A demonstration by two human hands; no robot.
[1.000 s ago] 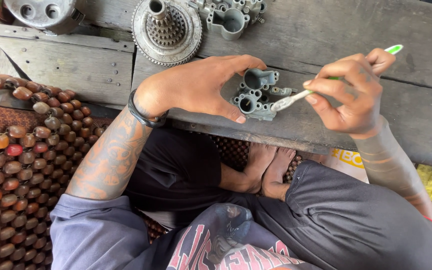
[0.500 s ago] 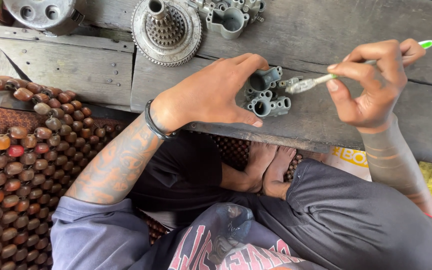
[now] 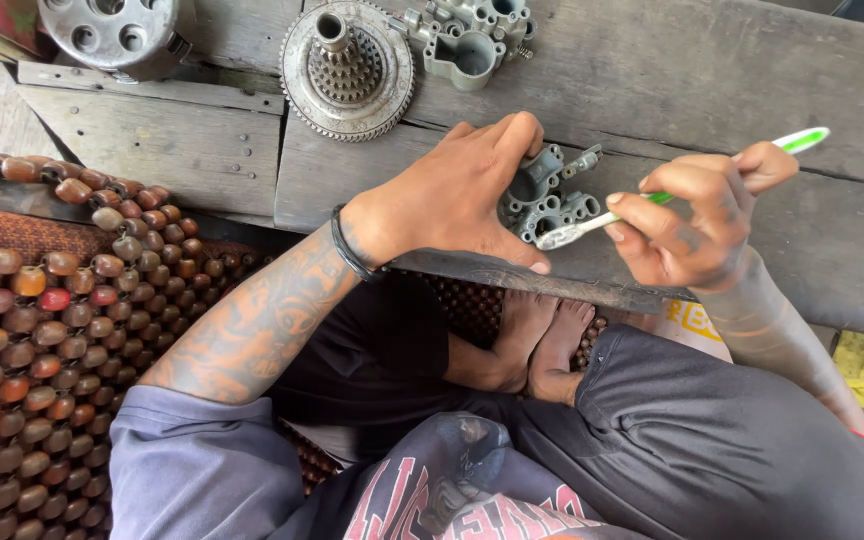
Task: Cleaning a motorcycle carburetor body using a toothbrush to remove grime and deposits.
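Toothbrush (image 3: 687, 187) in right hand (image 3: 687, 225), bristles lower-left, touching carburetor (image 3: 550, 200).

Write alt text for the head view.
A seated person's left hand steadies a grey metal part on a wooden bench while the right hand holds a green toothbrush, bristles at the part. A gear and another casting lie behind; a beaded mat is at left.

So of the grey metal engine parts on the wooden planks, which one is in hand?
The small grey cast metal body at the plank edge: left hand grips it, right hand holds a green-and-white toothbrush against it.
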